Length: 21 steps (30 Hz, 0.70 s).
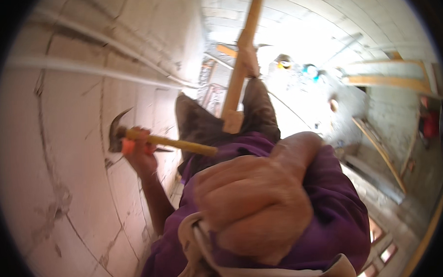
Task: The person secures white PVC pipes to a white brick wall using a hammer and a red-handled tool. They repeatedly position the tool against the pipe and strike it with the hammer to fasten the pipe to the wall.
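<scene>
At the left, beside the pale block wall, my left hand (143,152) is closed round the yellow handle of a claw hammer (182,144). The hammer's dark head is near the wall and the handle's end points right, towards my body. A thin dark point sticks out next to the fingers; what it belongs to is unclear. Very large and close, my right hand (253,206) is raised before my purple shirt (335,193). Its fingers look curled and pressed together, slightly blurred; anything inside them is hidden.
A long wooden beam (247,35) runs away from between my legs, with a bare foot (248,63) against it. The block wall (76,158) with a pipe (97,72) stands close at left. Timber pieces (385,157) and a wooden frame (390,80) lie at right.
</scene>
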### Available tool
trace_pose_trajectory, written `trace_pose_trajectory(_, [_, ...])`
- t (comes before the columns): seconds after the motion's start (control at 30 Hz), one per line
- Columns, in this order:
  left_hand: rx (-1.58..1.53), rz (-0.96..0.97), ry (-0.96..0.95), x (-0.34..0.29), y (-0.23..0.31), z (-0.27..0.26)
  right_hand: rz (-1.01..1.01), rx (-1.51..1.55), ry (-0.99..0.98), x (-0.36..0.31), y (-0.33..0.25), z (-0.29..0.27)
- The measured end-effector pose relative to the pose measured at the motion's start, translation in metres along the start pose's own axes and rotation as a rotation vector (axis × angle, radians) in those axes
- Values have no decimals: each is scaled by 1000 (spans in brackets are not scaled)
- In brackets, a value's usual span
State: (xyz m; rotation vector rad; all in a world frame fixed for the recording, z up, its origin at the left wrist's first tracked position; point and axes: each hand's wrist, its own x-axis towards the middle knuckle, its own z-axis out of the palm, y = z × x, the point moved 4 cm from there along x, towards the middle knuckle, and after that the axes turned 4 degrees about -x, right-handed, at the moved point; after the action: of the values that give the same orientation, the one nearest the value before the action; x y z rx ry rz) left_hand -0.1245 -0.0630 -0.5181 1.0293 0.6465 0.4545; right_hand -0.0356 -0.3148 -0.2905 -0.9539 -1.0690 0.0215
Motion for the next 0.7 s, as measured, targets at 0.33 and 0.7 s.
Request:
trace_pose_trajectory(0.33, [86,13,-39,7,-6,15,-82,-426,113,-46,47,-66])
trace_pose_trajectory(0.7, [265,113,-107,17,3,3,199,-611,6,-58,39,-100])
